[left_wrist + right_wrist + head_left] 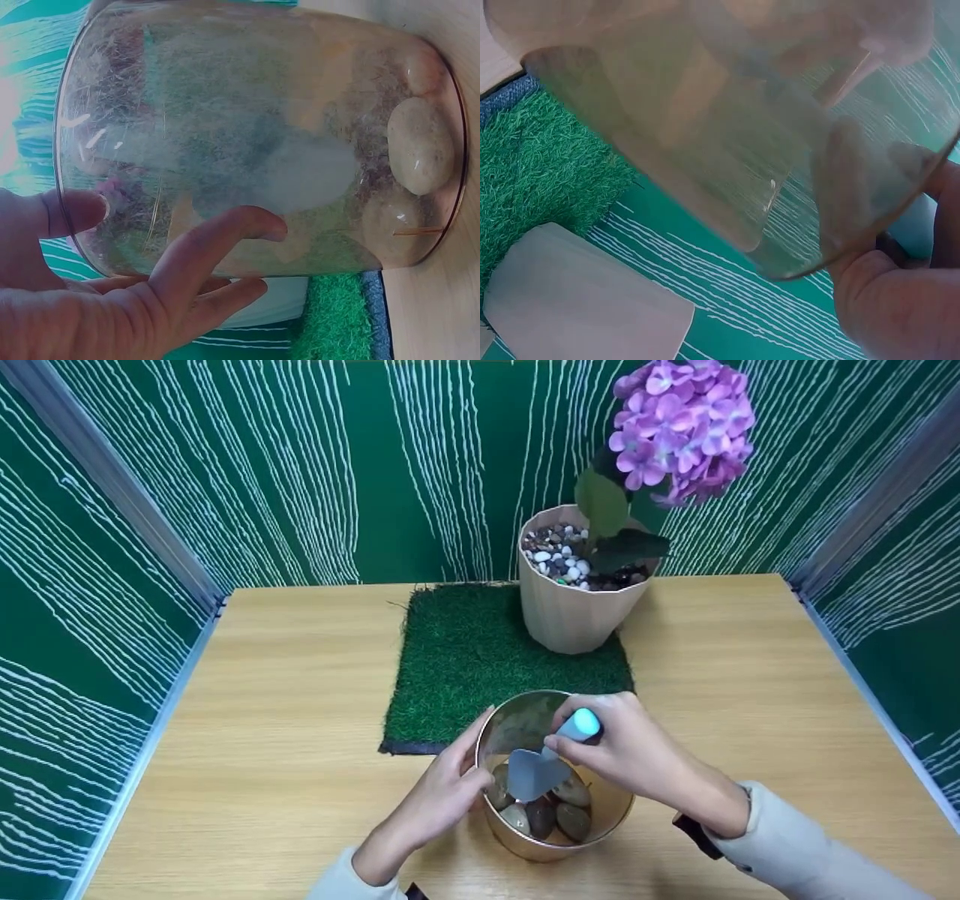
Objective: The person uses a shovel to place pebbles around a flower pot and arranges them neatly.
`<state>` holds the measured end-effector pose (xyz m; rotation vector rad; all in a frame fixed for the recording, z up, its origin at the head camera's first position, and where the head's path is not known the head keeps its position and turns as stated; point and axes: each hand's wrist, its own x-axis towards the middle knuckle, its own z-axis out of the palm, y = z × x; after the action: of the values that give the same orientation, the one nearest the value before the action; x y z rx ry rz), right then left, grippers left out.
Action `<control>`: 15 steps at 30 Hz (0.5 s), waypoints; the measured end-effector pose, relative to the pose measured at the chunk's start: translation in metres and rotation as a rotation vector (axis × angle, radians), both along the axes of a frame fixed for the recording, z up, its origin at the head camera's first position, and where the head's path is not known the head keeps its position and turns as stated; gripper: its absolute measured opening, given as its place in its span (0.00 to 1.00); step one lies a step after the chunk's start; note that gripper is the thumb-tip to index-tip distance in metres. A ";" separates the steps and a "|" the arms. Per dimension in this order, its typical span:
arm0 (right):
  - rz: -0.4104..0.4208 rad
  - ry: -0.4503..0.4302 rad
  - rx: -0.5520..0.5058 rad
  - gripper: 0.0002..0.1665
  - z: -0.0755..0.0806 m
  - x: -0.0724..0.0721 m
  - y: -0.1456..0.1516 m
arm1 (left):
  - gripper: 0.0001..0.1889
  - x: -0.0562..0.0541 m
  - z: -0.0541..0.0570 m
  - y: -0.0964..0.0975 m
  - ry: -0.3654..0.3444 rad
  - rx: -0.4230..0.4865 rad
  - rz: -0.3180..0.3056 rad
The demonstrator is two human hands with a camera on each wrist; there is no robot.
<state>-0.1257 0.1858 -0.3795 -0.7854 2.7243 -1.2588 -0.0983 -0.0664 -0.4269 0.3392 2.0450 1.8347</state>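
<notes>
A clear amber-tinted glass container [534, 852] stands upright near the table's front, with several smooth stones [540, 817] on its bottom. My left hand [442, 787] holds it by the left side, the thumb near the rim and the fingers bent along the wall. Over the opening, my right hand [622, 742] grips the turquoise handle of a small trowel [529, 775]. The grey blade points down inside the container, above the stones. Through the glass in the left wrist view, the blade [315, 176] looks blurred. The right wrist view shows the right-hand fingers at the rim, partly behind glass.
Behind the container lies a square green artificial-grass mat [465, 675]. On its back right corner stands a beige faceted pot [577, 619] with pebbles and a tall purple hydrangea [682, 431]. Green panels [375, 472] with white lines enclose the wooden table [285, 675] at back and sides.
</notes>
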 end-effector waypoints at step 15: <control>-0.013 0.081 0.052 0.06 -0.008 0.005 -0.010 | 0.44 0.001 -0.002 0.003 0.040 0.001 -0.013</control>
<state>-0.1209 0.1755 -0.3877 -0.8321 2.8176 -1.1781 -0.0974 -0.0635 -0.4288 0.3908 2.0637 1.8355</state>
